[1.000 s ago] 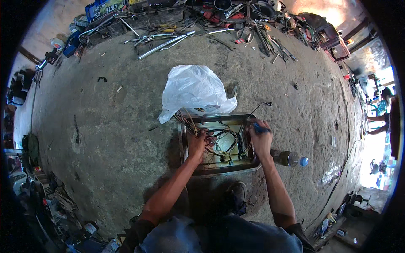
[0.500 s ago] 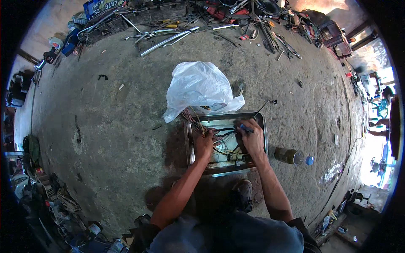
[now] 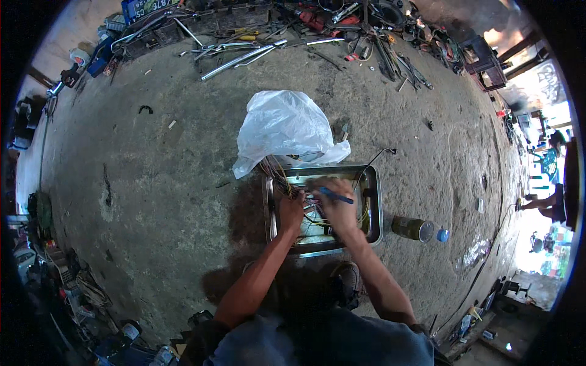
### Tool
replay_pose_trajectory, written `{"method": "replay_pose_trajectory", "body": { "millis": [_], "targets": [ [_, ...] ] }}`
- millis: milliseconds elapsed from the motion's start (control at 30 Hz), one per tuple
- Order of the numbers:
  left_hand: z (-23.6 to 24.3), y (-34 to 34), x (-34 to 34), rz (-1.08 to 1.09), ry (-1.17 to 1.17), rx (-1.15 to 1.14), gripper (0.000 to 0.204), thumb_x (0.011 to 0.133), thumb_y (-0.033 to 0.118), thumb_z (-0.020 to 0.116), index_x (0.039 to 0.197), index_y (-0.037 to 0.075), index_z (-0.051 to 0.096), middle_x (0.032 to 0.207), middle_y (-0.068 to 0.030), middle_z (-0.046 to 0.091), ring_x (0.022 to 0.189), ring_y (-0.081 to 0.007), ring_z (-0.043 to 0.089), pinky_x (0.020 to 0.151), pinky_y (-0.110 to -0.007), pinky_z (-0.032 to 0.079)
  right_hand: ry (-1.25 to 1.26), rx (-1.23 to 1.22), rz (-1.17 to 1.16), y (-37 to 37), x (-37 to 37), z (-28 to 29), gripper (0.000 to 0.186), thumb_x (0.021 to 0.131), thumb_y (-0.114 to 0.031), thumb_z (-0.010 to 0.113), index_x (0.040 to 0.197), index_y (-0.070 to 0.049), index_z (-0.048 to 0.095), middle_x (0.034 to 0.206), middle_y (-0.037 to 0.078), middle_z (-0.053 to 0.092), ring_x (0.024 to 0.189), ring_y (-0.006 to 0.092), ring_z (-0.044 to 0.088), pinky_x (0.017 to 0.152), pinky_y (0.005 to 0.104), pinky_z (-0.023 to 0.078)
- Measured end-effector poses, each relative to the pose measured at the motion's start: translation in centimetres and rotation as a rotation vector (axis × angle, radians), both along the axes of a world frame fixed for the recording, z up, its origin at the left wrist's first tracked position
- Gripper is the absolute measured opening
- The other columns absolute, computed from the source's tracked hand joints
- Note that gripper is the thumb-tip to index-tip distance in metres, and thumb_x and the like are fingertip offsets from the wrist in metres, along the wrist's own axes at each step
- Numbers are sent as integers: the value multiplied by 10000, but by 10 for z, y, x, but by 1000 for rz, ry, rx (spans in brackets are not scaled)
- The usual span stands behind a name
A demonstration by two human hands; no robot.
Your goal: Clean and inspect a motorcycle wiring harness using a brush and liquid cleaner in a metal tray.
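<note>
A rectangular steel tray (image 3: 376, 226) on the concrete floor holds tangled yellow, dark and pale wires (image 3: 276, 174), which trail out toward a crumpled white plastic bag (image 3: 284, 122) behind it. My left hand (image 3: 290, 213) is closed on the bundle of wires in the tray's left half. My right hand (image 3: 339, 210), slightly blurred, is beside it over the middle of the tray, gripping a slim blue-handled tool (image 3: 336, 196) whose tip I cannot make out. A plastic bottle of yellowish liquid (image 3: 412, 229) lies right of the tray, near a blue cap-like piece (image 3: 444, 235).
Piled wrenches, bars and other tools (image 3: 241, 58) line the back of the floor. A dark crate (image 3: 482, 64) stands at the back right. Clutter (image 3: 43, 256) runs along the left side. Another person (image 3: 552, 204) is partly visible at the bright right edge. My shoe (image 3: 345, 280) is below the tray.
My right hand has moved left from the tray's right side to its middle, beside my left hand, with the blue tool. My left hand still grips the wires.
</note>
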State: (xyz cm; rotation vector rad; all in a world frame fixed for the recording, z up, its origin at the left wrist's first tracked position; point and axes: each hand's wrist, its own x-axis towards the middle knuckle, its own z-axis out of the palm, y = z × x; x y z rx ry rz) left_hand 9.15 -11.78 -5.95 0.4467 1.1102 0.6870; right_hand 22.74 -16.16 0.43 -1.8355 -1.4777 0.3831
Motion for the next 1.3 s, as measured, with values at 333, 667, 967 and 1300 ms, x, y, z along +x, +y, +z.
{"method": "replay_pose_trajectory", "body": {
  "millis": [333,667,967,1300],
  "targets": [
    [-40,-4,1,6,7,55,262,1030,208,677,1154,-22,677,1018,-84,677,871,-180,665,684,-396,659,-12,-34,-84,13,27,17,160,843,-92,812,976,-14,769,1023,161,745,962,374,682,884,455,529],
    [-33,9,-7,-108,-81,13,305,1002,197,654,1242,9,649,1111,-102,700,953,-248,708,786,-408,635,-129,-69,-167,-1,6,9,129,866,-110,788,960,-30,750,978,165,734,948,379,687,860,468,531],
    [-33,-1,-11,-80,-178,-1,370,1121,404,488,1194,91,671,1252,-102,717,962,-226,691,892,-438,609,158,-110,-156,-17,-24,-24,243,907,-192,803,1042,-3,730,887,189,738,871,373,716,813,449,533],
    [-37,2,-15,-153,-158,-50,367,1098,424,555,1164,74,643,1211,-97,720,1047,-237,703,886,-449,602,153,-70,-110,-21,-42,-15,131,918,-69,731,1034,-10,738,980,199,724,904,407,697,808,450,536]
  ]
}}
